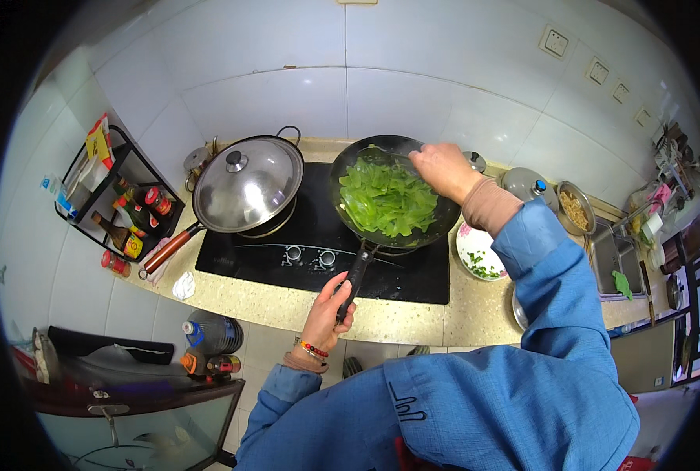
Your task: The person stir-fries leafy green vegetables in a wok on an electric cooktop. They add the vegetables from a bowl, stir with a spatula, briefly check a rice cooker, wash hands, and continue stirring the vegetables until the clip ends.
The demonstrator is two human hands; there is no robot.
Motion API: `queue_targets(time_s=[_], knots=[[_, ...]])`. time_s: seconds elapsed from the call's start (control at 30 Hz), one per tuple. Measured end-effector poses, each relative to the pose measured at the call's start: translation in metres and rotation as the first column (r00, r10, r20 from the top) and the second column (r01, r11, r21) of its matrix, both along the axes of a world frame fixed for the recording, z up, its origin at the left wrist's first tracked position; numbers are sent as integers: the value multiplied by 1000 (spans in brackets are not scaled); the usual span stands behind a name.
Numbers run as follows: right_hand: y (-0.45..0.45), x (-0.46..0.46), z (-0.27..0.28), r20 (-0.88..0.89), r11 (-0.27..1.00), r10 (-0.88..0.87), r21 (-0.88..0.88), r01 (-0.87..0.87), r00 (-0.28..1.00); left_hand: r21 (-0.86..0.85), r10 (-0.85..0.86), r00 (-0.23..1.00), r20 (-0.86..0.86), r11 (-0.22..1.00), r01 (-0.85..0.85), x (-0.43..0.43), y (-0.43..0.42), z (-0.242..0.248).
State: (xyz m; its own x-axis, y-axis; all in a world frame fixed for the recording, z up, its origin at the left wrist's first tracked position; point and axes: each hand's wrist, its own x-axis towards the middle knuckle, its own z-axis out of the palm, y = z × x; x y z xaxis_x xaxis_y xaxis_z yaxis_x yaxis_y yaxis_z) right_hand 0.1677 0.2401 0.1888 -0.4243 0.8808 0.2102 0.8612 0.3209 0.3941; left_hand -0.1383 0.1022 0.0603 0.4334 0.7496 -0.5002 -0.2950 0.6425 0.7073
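My left hand grips the black handle of a dark wok on the right burner of a black glass cooktop. Sliced green vegetable pieces lie heaped in the wok. Over its upper right rim, my right hand is closed on a metal cooking utensil, whose far end reaches to the back of the greens. A second wok with a domed metal lid stands on the left burner, its wooden handle pointing to the lower left.
Right of the cooktop are a white plate with chopped green bits, a lidded pot, a metal bowl of food and a sink. At left stands a black rack with bottles and jars; a crumpled white cloth or tissue lies near it.
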Motion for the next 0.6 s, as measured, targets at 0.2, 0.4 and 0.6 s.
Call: queue_targets(time_s=[0.2, 0.4, 0.6], knots=[[-67, -11, 14, -9, 974, 225, -29, -225, 974, 19, -2, 1000, 7, 1000, 1, 0, 1, -3], [-143, 3, 43, 86, 979, 189, -98, -181, 978, 17, -28, 999, 28, 999, 27, -1, 3, -3], [-183, 16, 75, 109, 992, 90, -96, -80, 990, 9, -62, 998, 13, 998, 62, -2, 4, -2]])
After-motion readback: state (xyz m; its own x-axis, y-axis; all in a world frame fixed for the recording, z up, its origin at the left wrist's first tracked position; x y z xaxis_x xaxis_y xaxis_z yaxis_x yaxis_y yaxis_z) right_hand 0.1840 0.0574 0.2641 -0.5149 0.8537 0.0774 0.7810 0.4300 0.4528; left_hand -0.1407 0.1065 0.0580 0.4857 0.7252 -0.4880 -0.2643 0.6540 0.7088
